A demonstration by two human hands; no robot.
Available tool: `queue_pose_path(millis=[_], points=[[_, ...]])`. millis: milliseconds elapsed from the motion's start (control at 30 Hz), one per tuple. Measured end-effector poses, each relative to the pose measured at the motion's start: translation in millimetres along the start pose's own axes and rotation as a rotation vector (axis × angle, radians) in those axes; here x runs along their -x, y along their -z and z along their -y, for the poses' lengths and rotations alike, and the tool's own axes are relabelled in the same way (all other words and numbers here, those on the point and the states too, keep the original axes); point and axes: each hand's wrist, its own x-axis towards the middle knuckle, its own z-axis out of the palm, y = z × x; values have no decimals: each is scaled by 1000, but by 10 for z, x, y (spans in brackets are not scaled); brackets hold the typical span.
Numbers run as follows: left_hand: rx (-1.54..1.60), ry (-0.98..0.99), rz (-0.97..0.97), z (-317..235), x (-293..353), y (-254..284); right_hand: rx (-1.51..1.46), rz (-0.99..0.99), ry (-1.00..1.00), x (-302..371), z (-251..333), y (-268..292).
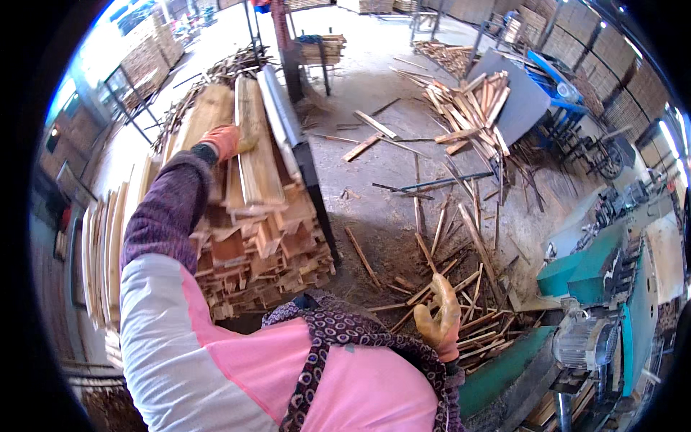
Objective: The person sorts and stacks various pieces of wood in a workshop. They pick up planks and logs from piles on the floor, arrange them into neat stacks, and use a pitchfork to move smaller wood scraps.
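My left hand (224,142), in an orange work glove, reaches over a tall stack of rough wooden boards. Its fingertips curl over the left edge of a long wooden board (258,162) on top of the stack. Beside it, a wider board (205,115) lies just beyond the wrist. Uneven board ends (266,270) jut out toward me at the near side of the stack. My right hand (437,320), in a stained orange glove, hangs in the air at the lower right. Its thumb and fingers are apart and hold nothing.
Loose wood strips (468,302) litter the floor on my right. A green machine with a motor (586,345) stands close at the lower right. A dark metal post (317,194) borders the stack. Farther off, more offcuts (471,108) lean by a grey panel (511,93).
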Motion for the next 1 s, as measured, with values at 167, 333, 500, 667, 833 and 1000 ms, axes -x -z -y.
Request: queue_pose_path(millis=[167,333,500,667,833,1000], points=[[320,-177,-134,-324,-738,1273,126,-143,-214,-199,-503,135],[948,-780,-220,-1408,-1364,2412,171,-199,-454,-323,-738,227],[450,-998,-289,-2736,-1809,3229,296,-152,-606,-641,-834,591],[531,-1254,-382,-4321,-2330,3373,381,-226,-774,-1018,-1378,1270],[646,-1188,-62,-5731,-3389,2756,464,-142,-931,-1648,-2474,2037],[714,-808,404,-6091,-4343,626,336,-15,-864,-2771,-3057,2685]])
